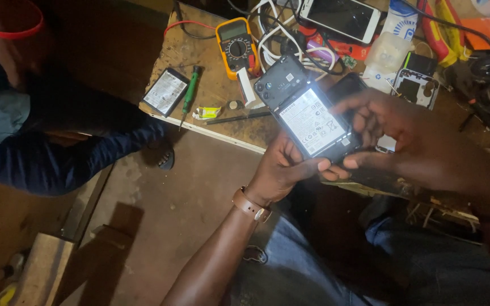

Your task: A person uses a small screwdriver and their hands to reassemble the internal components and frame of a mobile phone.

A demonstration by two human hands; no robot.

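Observation:
A dark phone [304, 110] with its back cover off lies face down in my left hand [283, 170], its white-labelled battery lit up. My left thumb presses the phone's lower edge. My right hand [412, 139] grips the phone's right side, its thumb at the lower corner and its fingers curled over the edge. A brown strap is on my left wrist. Both hands hover over the near edge of a worn wooden workbench [211, 96].
On the bench lie a loose battery [165, 92], a green screwdriver [190, 90], a yellow multimeter [236, 45], white cables [279, 39], a white phone [341, 17], a phone back cover [415, 88]. Another person in dark blue sits at the left [58, 153].

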